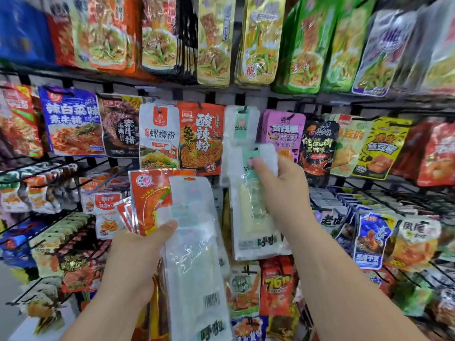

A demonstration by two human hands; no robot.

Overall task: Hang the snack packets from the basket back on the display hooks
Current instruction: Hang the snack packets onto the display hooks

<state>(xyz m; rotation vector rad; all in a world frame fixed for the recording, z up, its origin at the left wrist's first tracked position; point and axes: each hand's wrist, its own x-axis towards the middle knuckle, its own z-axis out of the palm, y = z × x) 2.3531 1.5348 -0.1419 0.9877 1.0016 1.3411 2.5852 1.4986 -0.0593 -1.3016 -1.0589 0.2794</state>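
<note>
The right hand [278,188] is pinching the white packet [251,232] near its top, just below the matching hook [245,109], and is likely needing to square the hang hole [256,149] first, while the left hand [138,252] is gripping spare packets [194,254].

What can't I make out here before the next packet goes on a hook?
Basket: outside the head view, so what remains is unknown.
Stack in the left hand: the front white packet covers the red packets behind; their number is unclear.
Raised white packet in the right hand: label motion-blurred, partly under the fingers.
Top-right packets: blurred, cut by the frame edge.
</note>
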